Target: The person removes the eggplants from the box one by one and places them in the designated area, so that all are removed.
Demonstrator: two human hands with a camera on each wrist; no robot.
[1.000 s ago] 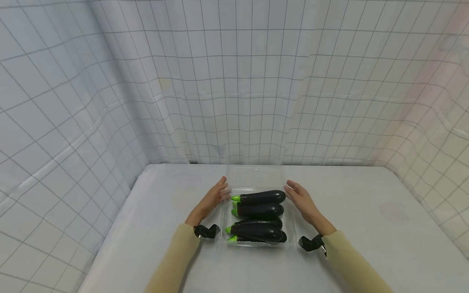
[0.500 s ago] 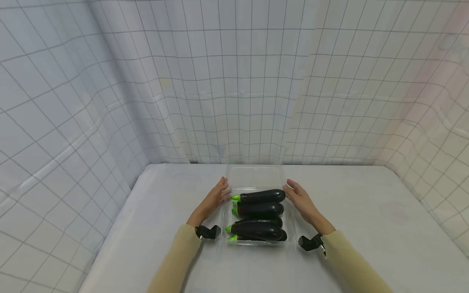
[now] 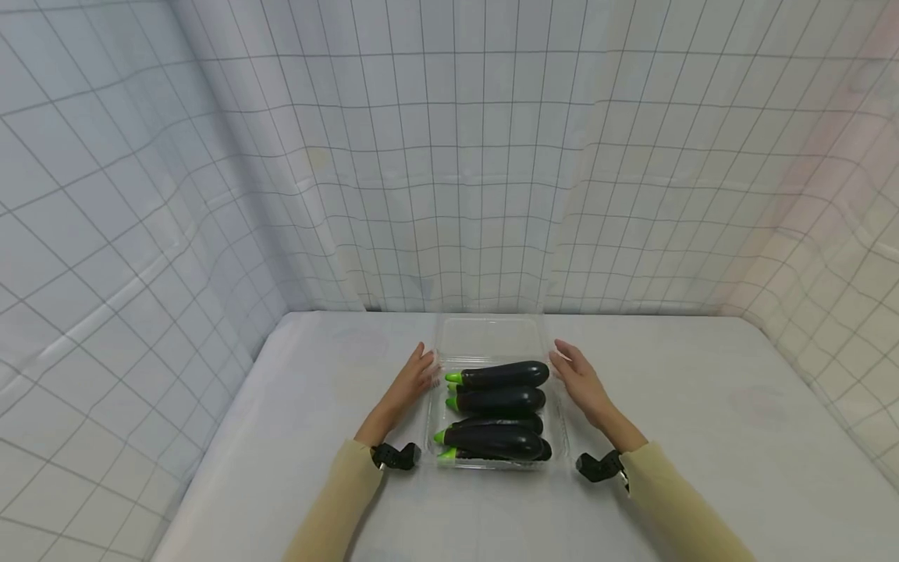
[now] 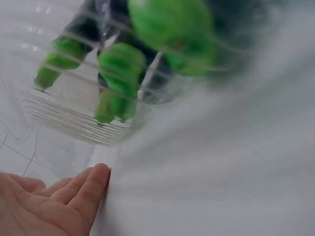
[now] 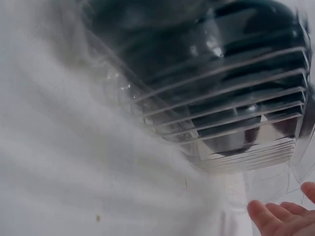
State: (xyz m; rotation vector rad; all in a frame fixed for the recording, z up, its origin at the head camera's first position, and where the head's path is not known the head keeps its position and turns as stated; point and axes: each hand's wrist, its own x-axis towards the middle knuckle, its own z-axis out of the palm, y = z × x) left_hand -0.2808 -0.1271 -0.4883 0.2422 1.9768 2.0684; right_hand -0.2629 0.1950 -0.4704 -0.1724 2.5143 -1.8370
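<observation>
While beige sleeves [image 3: 330, 499] and black wrist cameras [image 3: 400, 457] lie nearest, a clear container [image 3: 557, 425] of dark eggplants [image 3: 499, 400] sits between the left hand [image 3: 406, 384] and the right hand [image 3: 583, 384]. Each grip is spread, fingers extended, with hold of nothing; the ribbed walls stand between it and the eggplants. Behind, the swung-back lid [image 3: 489, 336] lies toward the tabletop's [image 3: 702, 421] far edge, between its far corners; beyond hangs a gridded curtain [image 3: 449, 156].
</observation>
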